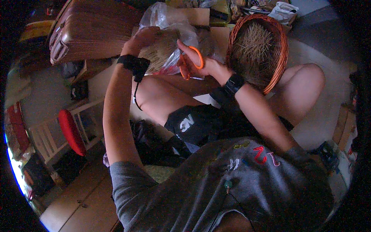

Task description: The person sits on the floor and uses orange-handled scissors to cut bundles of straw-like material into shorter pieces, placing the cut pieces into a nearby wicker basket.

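Observation:
My right hand (192, 62) has its fingers through the orange handles of scissors (200, 58). A short piece of pale blade shows below that hand. Ahead of me lies a clear plastic bag (185, 32) with brown, straw-like dried stalks (158, 50) in and around it. My left hand (145, 36) is over the upper left of these stalks, and its fingers are blurred and dark. Whether it grips any stalks I cannot tell. Right of my right hand, an orange-brown wicker basket (282, 58) holds a heap of short cut stalks (258, 40), tilted towards me.
My bent legs (162, 92) frame the space below the bag. A large brown ribbed suitcase (95, 32) stands at upper left. Cardboard (191, 17) and a white plastic bag (284, 13) lie at the back. A red cushion (72, 132) rests by a pale slatted wooden frame (43, 139).

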Available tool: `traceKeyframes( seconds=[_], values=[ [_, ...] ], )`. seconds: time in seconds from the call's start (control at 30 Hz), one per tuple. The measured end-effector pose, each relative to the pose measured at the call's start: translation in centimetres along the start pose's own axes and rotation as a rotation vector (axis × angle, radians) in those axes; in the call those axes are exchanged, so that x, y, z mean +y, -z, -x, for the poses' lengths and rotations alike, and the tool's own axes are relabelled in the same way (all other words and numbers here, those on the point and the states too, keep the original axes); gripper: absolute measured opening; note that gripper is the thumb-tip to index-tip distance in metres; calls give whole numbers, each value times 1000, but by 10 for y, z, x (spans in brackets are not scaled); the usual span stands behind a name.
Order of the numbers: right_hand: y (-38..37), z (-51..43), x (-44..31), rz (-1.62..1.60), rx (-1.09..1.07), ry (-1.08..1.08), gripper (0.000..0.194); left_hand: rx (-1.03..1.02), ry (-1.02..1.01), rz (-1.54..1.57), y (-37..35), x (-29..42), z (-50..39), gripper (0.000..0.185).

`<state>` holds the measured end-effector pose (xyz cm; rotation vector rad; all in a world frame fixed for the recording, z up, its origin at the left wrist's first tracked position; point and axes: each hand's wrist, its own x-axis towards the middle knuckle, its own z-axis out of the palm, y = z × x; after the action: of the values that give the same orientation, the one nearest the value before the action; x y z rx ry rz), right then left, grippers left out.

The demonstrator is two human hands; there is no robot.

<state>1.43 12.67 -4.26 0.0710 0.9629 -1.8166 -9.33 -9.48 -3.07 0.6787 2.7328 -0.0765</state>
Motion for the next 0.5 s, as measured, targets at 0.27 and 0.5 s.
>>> traceKeyframes(
  seconds=[0.27, 0.5],
  values=[
    [12, -19, -5, 96, -42, -56, 80, -122, 44, 549, 4, -8, 16, 33],
    [14, -13, -19, 255, 21, -20, 76, 228, -75, -77, 21, 36, 54, 16]
  ],
)
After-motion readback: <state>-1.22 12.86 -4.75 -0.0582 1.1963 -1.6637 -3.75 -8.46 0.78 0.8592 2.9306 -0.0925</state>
